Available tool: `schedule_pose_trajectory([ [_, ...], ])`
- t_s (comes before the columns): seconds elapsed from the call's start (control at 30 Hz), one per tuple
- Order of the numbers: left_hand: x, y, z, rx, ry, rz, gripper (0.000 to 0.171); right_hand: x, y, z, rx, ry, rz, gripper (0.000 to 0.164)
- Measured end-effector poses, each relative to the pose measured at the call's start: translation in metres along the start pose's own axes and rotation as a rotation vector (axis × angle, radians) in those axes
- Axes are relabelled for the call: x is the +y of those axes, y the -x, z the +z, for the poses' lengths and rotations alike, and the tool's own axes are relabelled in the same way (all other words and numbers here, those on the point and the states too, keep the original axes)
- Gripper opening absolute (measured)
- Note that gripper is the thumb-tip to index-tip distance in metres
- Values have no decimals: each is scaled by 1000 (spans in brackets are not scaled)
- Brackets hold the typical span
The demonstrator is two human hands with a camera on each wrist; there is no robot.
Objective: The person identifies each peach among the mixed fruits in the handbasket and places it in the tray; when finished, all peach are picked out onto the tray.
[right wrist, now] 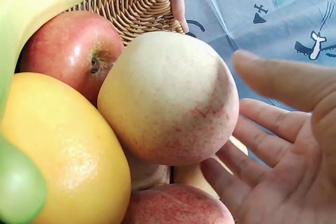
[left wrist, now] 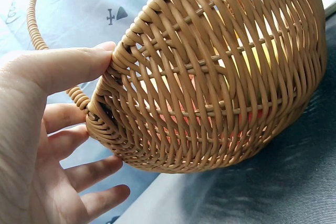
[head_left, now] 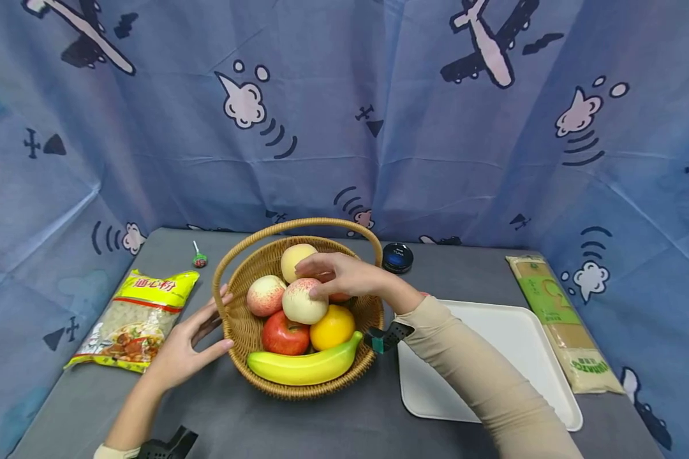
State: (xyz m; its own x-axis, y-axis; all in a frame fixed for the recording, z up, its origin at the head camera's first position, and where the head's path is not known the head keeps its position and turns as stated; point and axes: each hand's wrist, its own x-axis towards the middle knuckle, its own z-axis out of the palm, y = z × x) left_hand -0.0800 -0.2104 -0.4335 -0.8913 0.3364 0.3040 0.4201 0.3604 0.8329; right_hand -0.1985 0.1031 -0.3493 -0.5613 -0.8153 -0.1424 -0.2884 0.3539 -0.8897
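A wicker basket (head_left: pixel 252 379) with an arched handle holds a banana (head_left: pixel 305 366), a red apple (head_left: pixel 284 335), a yellow-orange round fruit (head_left: pixel 333 327) and several peaches. On top of the pile sits a pale, red-speckled peach (head_left: pixel 305 302). My right hand (head_left: pixel 344 274) is over the basket beside that peach, its fingers loosely spread. In the right wrist view the thumb stands apart from the peach (right wrist: pixel 168 98), with the fingers behind it. At the basket's left rim, by the handle's base, my left hand (head_left: pixel 186 350) touches the wicker (left wrist: pixel 210 87) with extended fingers.
On the left lie a yellow-topped pasta bag (head_left: pixel 134 325) and a small lollipop (head_left: pixel 199 259). Behind the basket's right side stands a dark tuna can (head_left: pixel 398 257). A white tray (head_left: pixel 494 325) lies right, partly under my forearm, next to a green-labelled noodle packet (head_left: pixel 563 325).
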Motion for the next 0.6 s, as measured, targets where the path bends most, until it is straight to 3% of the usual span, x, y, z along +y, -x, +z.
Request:
schedule_pose_trajectory([
  [0.3, 0, -1, 0, -7, 7, 15, 68, 5, -3, 1, -49, -2, 38, 60],
  [0.6, 2, -1, 0, -8, 16, 13, 69, 3, -4, 4, -123, 201, 109, 68],
])
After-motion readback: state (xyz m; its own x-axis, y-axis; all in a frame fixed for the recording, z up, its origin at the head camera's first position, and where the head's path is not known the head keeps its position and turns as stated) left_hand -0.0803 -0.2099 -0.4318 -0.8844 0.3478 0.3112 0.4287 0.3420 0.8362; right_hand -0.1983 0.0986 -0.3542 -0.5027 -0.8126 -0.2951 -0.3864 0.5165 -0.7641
